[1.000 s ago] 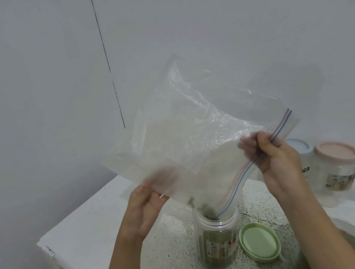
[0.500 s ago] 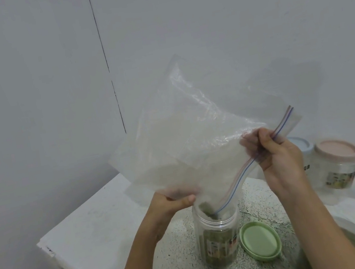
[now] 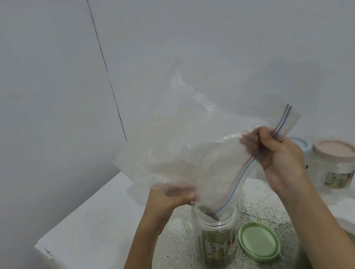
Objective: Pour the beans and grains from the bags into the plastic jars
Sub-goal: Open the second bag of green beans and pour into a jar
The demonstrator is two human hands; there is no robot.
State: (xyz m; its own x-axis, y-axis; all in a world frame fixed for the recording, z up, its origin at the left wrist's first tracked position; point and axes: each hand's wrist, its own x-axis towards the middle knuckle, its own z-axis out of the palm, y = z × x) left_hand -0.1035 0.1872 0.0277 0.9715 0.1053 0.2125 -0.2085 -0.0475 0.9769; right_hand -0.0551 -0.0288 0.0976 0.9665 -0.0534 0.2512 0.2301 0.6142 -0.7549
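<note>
Both forearms reach up from the near edge. The left hand [image 3: 173,197] grips the lower side of a clear zip-lock bag [image 3: 198,149], thumb curled over the film; the right hand [image 3: 276,155] pinches its red-and-blue zip strip higher up. The bag's mouth corner dips into one open plastic jar [image 3: 217,242] of greenish beans on the speckled worktop [image 3: 184,267]; its label is too blurred to read. One green lid [image 3: 259,241] lies just beside it. Farther right stand two lidded jars, one pink-lidded jar [image 3: 336,164], one blue-lidded jar [image 3: 300,144].
</note>
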